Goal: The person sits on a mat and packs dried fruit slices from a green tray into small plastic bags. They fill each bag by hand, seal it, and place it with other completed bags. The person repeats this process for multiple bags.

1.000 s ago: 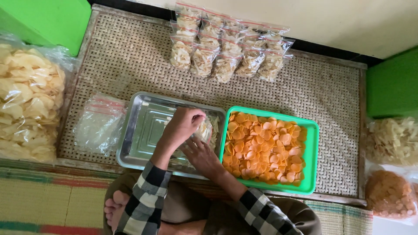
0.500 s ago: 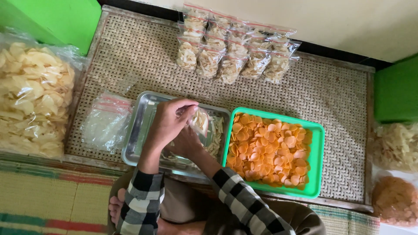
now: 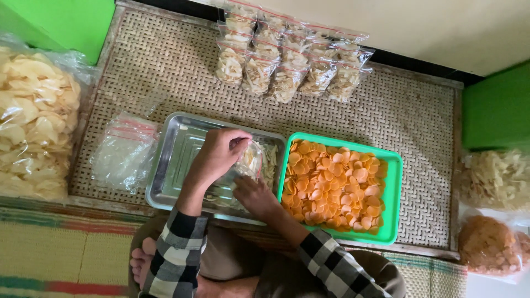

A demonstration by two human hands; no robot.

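My left hand (image 3: 218, 155) pinches the top of a small clear bag of pale crackers (image 3: 251, 160) over a steel tray (image 3: 176, 152). Below the bag, my right hand (image 3: 255, 196) touches its lower edge; whether its fingers grip the bag I cannot tell. More pale crackers (image 3: 269, 165) lie loose at the tray's right end. A green tray (image 3: 393, 193) full of round orange crackers (image 3: 334, 185) sits right beside it, touching the steel tray.
Several filled small bags (image 3: 287, 60) lie in rows at the far side of the woven table (image 3: 414, 116). A stack of empty clear bags (image 3: 124, 152) lies left of the steel tray. Large sacks of crackers stand at the left (image 3: 33, 121) and right (image 3: 494, 182).
My left hand has shifted right over the steel tray with the small bag in it, and my right hand has slid under the bag. The view has drifted slightly.
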